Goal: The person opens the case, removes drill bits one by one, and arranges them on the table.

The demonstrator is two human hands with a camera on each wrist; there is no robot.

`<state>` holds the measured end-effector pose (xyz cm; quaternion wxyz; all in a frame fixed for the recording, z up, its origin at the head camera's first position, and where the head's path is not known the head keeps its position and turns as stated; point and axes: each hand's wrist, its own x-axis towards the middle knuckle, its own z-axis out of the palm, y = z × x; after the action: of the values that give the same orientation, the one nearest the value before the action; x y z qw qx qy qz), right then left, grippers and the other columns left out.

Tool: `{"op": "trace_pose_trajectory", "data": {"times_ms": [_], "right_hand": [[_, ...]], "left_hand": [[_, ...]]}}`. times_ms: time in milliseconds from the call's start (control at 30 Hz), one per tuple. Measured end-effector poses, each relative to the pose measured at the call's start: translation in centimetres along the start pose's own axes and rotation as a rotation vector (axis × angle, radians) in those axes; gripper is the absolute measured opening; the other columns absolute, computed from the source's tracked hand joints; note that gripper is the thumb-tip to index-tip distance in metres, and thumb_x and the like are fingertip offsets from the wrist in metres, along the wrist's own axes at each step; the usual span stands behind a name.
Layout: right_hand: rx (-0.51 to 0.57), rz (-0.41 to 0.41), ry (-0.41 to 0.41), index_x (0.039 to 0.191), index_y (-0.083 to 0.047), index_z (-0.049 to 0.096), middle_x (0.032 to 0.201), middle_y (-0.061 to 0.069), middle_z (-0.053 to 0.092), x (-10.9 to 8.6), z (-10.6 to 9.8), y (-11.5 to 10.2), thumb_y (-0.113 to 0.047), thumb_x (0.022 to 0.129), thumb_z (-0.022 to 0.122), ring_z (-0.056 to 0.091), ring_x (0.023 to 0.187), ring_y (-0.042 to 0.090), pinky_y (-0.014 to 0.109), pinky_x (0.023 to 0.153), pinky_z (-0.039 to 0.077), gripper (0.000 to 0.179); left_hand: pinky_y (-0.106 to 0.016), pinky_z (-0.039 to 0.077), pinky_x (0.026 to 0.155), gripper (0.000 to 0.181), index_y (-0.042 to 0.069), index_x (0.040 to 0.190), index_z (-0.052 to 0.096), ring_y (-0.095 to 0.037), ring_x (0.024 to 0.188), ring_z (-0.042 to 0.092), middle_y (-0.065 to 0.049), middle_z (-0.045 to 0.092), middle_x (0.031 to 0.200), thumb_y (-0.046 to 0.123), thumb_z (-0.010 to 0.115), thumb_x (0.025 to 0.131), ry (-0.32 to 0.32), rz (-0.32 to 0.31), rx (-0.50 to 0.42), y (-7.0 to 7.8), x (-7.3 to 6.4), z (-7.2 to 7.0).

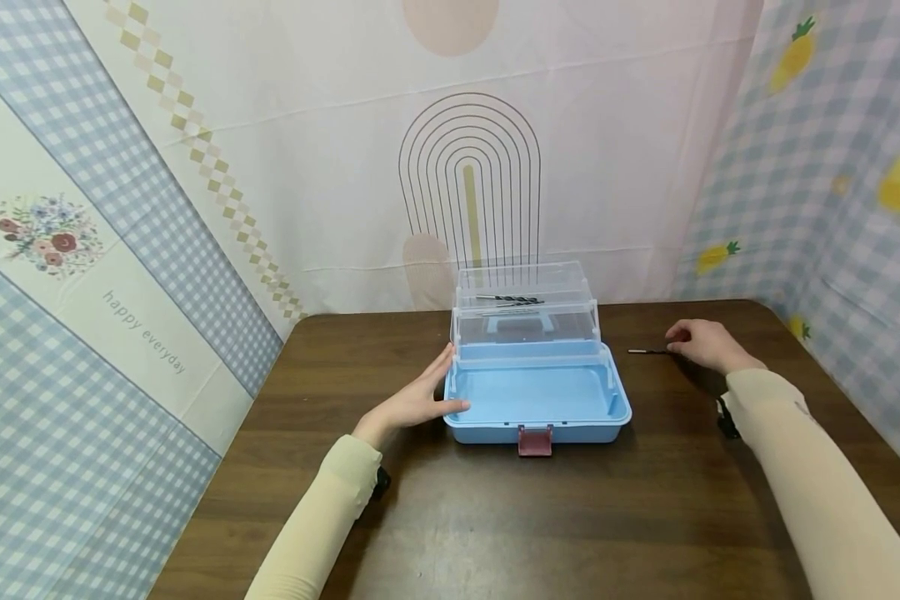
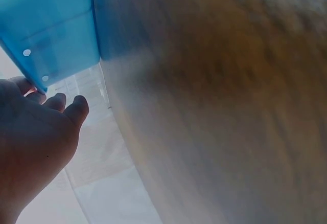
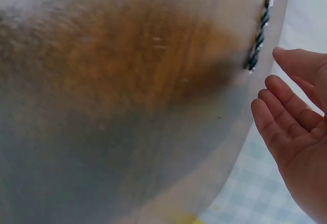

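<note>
A light blue toolbox [image 1: 537,396] stands open on the table, its clear trays raised at the back. My left hand [image 1: 412,400] rests at its left rim, thumb lying over the edge and fingers straight along the outer side. In the left wrist view the fingertips [image 2: 77,106] are spread by the box's corner. To the right of the box lies a drill bit [image 1: 645,352], silver at one end with a dark spiral. My right hand [image 1: 708,344] is just beside its spiral end; the right wrist view shows a gap between thumb and fingers, with the bit [image 3: 259,39] beyond them.
Several drill bits [image 1: 512,298] lie in an upper clear tray [image 1: 525,279]. A dark red latch [image 1: 535,441] hangs at the box's front. The brown wooden table [image 1: 495,525] ends at a patterned cloth backdrop [image 1: 607,167] behind and at both sides.
</note>
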<state>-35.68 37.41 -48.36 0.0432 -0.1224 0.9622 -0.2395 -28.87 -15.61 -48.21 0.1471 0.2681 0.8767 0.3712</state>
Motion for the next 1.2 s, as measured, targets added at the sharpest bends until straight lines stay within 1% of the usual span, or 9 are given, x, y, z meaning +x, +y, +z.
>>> {"op": "trace_pose_trajectory", "data": {"times_ms": [233, 400, 500, 633, 867, 1033, 1200], "right_hand": [[-0.009, -0.003, 0.018, 0.119, 0.011, 0.062, 0.110, 0.030, 0.064, 0.3, -1.4, -0.6, -0.010, 0.099, 0.061, 0.060, 0.097, 0.042, 0.053, 0.079, 0.048, 0.030], [-0.013, 0.000, 0.019, 0.123, 0.011, 0.061, 0.115, 0.032, 0.062, 0.7, -2.6, -1.3, -0.013, 0.100, 0.059, 0.059, 0.103, 0.046, 0.057, 0.084, 0.047, 0.033], [-0.021, -0.016, 0.013, 0.123, 0.012, 0.060, 0.116, 0.033, 0.062, 1.0, -3.4, -1.7, -0.014, 0.100, 0.058, 0.058, 0.105, 0.047, 0.059, 0.086, 0.046, 0.035], [-0.028, -0.023, 0.017, 0.123, 0.012, 0.059, 0.117, 0.034, 0.061, 1.4, -4.2, -2.5, -0.015, 0.101, 0.057, 0.058, 0.106, 0.048, 0.059, 0.086, 0.046, 0.035], [-0.024, -0.025, 0.041, 0.123, 0.014, 0.059, 0.117, 0.035, 0.061, 2.4, -5.1, -4.3, -0.014, 0.101, 0.056, 0.057, 0.107, 0.048, 0.060, 0.089, 0.045, 0.036], [-0.031, -0.026, 0.056, 0.124, 0.014, 0.060, 0.119, 0.035, 0.060, 3.0, -5.5, -5.4, -0.015, 0.101, 0.055, 0.057, 0.108, 0.048, 0.061, 0.090, 0.044, 0.037], [-0.040, -0.054, 0.076, 0.121, 0.014, 0.061, 0.116, 0.034, 0.062, 3.8, -6.0, -6.7, -0.013, 0.100, 0.056, 0.058, 0.105, 0.046, 0.060, 0.088, 0.045, 0.035]], "left_hand": [[-0.050, 0.020, 0.119, 0.100, 0.025, 0.163, -0.001, -0.017, 0.153, 0.001, 0.005, -0.010, 0.169, 0.046, 0.069, 0.095, -0.001, -0.006, 0.014, -0.1, 0.0, 0.0], [-0.047, 0.020, 0.120, 0.101, 0.026, 0.163, -0.002, -0.015, 0.153, 0.003, 0.006, -0.011, 0.169, 0.050, 0.069, 0.094, -0.006, -0.019, 0.037, 0.1, 0.0, -0.2], [-0.045, 0.021, 0.120, 0.102, 0.027, 0.162, -0.002, -0.014, 0.153, 0.003, 0.007, -0.011, 0.169, 0.053, 0.068, 0.093, -0.011, -0.028, 0.051, 0.1, 0.0, -0.3], [-0.046, 0.022, 0.119, 0.103, 0.027, 0.162, -0.002, -0.016, 0.153, 0.006, 0.004, -0.011, 0.169, 0.057, 0.067, 0.092, -0.013, -0.027, 0.074, 0.2, 0.0, -0.3], [-0.044, 0.020, 0.120, 0.103, 0.025, 0.162, 0.000, -0.016, 0.153, 0.006, 0.007, -0.012, 0.168, 0.056, 0.068, 0.091, -0.011, -0.036, 0.086, 0.5, -0.1, -0.4], [-0.045, 0.020, 0.120, 0.103, 0.021, 0.163, 0.002, -0.018, 0.153, 0.007, 0.000, -0.008, 0.169, 0.054, 0.069, 0.092, -0.006, -0.023, 0.098, 0.5, 0.0, -0.4], [-0.045, 0.020, 0.120, 0.103, 0.020, 0.163, 0.003, -0.018, 0.153, 0.008, -0.002, -0.007, 0.170, 0.053, 0.070, 0.092, -0.005, -0.024, 0.099, 0.5, 0.1, -0.4]]}}
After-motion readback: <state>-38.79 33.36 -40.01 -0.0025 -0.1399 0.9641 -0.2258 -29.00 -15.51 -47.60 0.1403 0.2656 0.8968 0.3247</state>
